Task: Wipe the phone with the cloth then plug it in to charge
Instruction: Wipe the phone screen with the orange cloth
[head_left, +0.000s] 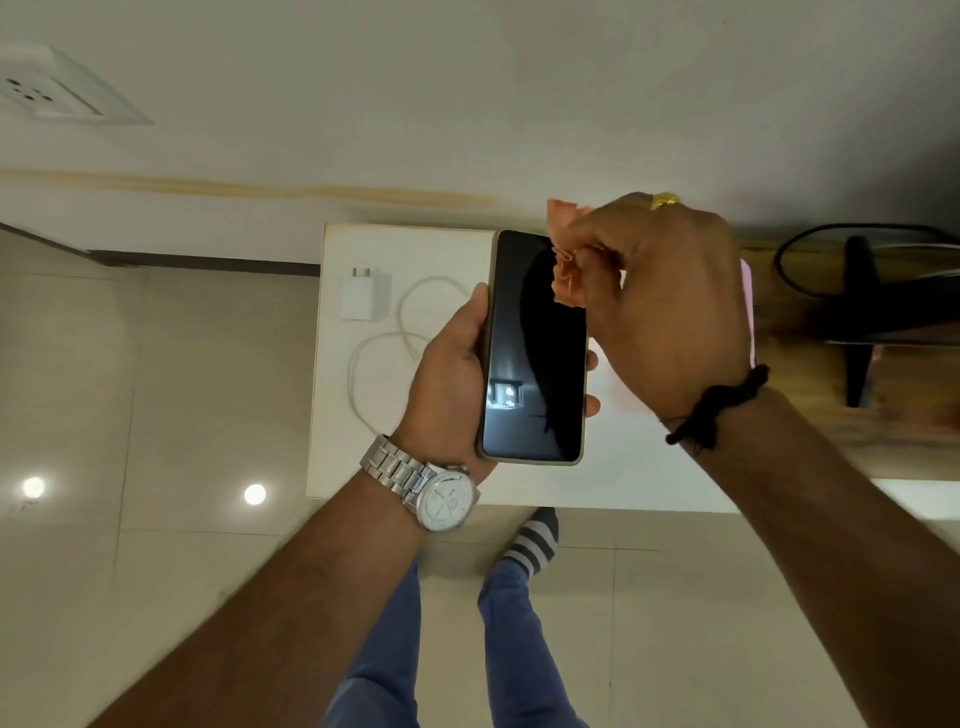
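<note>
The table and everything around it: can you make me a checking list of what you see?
Surface: white table, mostly bare.
Job's things: phone, screen dark; orange cloth at the screen's top; white charger plug lying unplugged.
Clutter: pink item, partly hidden.
Grippers: left hand holds the phone; right hand pinches the cloth.
Cables: white cable looped on the table.
Surroundings: wall socket, tiled floor, black stand.

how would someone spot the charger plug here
Look at the small white table against the wall, left of the phone. The charger adapter lies at its far left corner: a white block with metal prongs, beside the looped white cable.
</note>
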